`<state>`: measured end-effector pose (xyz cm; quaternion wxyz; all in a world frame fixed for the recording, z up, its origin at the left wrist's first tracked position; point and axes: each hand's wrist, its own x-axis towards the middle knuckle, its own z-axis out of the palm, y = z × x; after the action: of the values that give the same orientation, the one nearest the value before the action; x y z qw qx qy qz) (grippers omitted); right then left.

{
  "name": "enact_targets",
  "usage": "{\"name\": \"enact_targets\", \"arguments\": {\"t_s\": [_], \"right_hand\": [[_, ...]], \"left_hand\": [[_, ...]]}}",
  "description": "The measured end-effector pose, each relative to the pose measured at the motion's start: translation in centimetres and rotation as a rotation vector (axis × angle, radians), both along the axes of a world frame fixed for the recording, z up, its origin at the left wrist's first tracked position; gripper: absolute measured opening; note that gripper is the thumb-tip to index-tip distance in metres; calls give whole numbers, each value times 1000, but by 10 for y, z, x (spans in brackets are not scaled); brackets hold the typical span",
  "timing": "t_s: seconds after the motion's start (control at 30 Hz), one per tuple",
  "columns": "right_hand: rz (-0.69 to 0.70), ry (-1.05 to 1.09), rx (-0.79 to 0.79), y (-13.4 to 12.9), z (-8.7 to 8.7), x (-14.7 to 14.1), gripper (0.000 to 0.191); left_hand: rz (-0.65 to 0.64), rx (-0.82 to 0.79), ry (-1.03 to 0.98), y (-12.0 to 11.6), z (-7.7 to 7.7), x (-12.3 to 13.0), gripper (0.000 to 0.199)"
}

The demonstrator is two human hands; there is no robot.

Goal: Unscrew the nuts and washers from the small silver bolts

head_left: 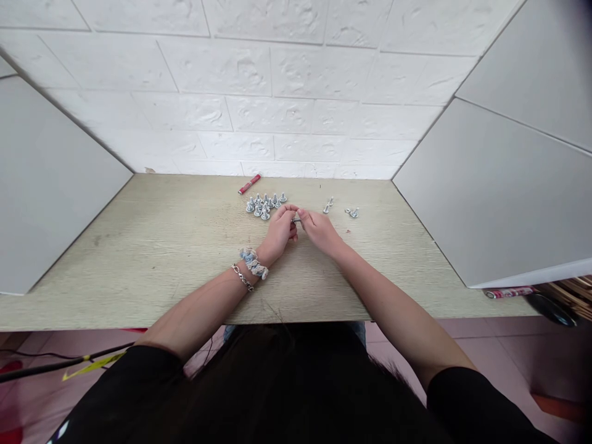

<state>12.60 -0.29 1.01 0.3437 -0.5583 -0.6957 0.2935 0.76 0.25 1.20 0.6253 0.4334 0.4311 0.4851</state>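
Left fingers [291, 208], right fingers [304, 217]: pinching a metal bolt [296, 220]; red tube [250, 184] by wall [296, 114]: print unreadably small

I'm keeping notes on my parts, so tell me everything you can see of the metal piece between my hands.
The metal piece is small, slim and grey, metallic in look. Only a short, straight stretch shows, lying roughly crosswise over the tabletop. One side runs into the fingers of your left hand; the other meets the fingertips of your right hand. Both ends are covered, so its full shape can't be told.
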Motion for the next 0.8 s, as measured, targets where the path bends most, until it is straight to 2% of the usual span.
{"name": "enact_targets", "arguments": {"t_s": [0.27,0.53,0.63,0.8], "right_hand": [[13,112,10,0,2,0,31],[151,350,-61,7,-5,2,20],[155,380,-85,5,-2,0,24],[78,328,-134,2,2,-2,40]], "left_hand": [[58,-27,-29,2,2,-2,21],[60,-46,-56,4,0,-2,19],[60,-45,-60,4,1,-2,18],[51,-14,-64,3,0,-1,18]]}}
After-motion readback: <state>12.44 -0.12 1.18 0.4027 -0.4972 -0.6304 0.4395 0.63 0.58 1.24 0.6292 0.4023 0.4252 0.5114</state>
